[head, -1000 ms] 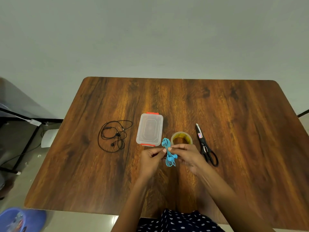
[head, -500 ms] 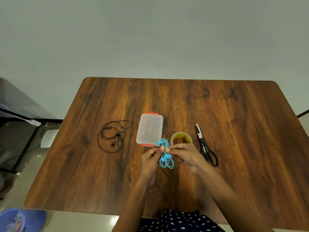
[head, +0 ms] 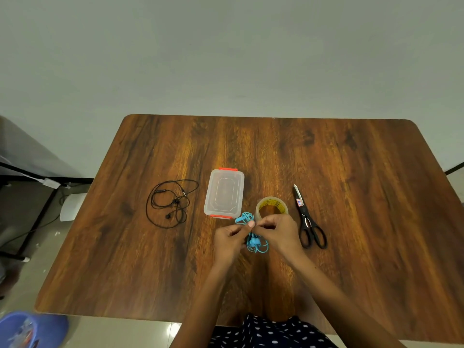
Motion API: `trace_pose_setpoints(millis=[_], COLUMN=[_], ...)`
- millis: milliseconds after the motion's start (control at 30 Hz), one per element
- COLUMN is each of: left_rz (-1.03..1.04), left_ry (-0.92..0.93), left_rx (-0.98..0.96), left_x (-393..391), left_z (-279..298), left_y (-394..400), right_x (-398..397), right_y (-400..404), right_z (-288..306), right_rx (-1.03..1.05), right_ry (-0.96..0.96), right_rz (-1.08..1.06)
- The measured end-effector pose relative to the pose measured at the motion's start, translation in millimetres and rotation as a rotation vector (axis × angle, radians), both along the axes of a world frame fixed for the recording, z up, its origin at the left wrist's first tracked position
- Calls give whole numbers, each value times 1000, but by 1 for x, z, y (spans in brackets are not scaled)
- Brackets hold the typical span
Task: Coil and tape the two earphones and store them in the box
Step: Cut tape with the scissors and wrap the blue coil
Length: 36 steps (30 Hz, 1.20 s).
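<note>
**Step in Hand: Coiling the Blue Earphone**

The blue earphone (head: 253, 237) is being held as a bunched coil just above the table (head: 351, 222), near its front middle; loops are showing above and below the fingers, and the earbuds are hanging at the lower end. The left hand (head: 229, 241) is pinching the bundle from its side with curled fingers; the right hand (head: 277, 233) is gripping it from the other side, thumb and forefinger meeting the left hand's at the coil's middle.

Just beyond the hands the tape roll (head: 272, 205) is lying flat; the lidded box (head: 224, 193) is sitting just left of it, lid shut; the scissors (head: 307, 219) are lying to the right, closed. The black earphone (head: 170, 203) is lying loose and uncoiled, left of the box.

Judgement: the first coil is being finished and is not yet taped; the next move is calling for one hand to keep the bundle pinched while the other is reaching for the tape; a loosened pinch could let the loops spring apart.
</note>
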<state>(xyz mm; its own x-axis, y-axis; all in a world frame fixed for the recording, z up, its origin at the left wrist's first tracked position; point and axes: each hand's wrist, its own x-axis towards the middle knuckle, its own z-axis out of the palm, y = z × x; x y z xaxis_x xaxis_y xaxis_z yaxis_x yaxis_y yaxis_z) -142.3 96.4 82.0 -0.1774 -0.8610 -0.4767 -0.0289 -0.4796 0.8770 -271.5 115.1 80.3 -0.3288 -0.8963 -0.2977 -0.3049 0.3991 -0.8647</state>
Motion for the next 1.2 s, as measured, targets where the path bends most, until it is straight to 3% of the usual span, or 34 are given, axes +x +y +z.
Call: trace_pose_setpoints(millis=[200, 367, 433, 567, 733, 1000, 1200], left_rz=[77, 110, 107, 74, 53, 76, 94], left_ry=[96, 97, 73, 25, 35, 41, 182], left_rx=[113, -7, -76, -228, -282, -318, -166], left_x=[0, 1, 1, 0, -3, -4, -2], left_z=[0, 0, -2, -2, -3, -4, -5], left_y=[-2, 1, 2, 0, 0, 0, 0], right_x=[2, -11, -13, -10, -16, -9, -19], right_y=[-5, -8, -8, -8, -9, -9, -11], right_z=[5, 16, 18, 19, 21, 16, 16], right_rx=[11, 241, 296, 239, 236, 89, 301], right_ry=[22, -431, -507, -504, -530, -361, -752], right_rz=[79, 64, 50, -6, -7, -40, 43])
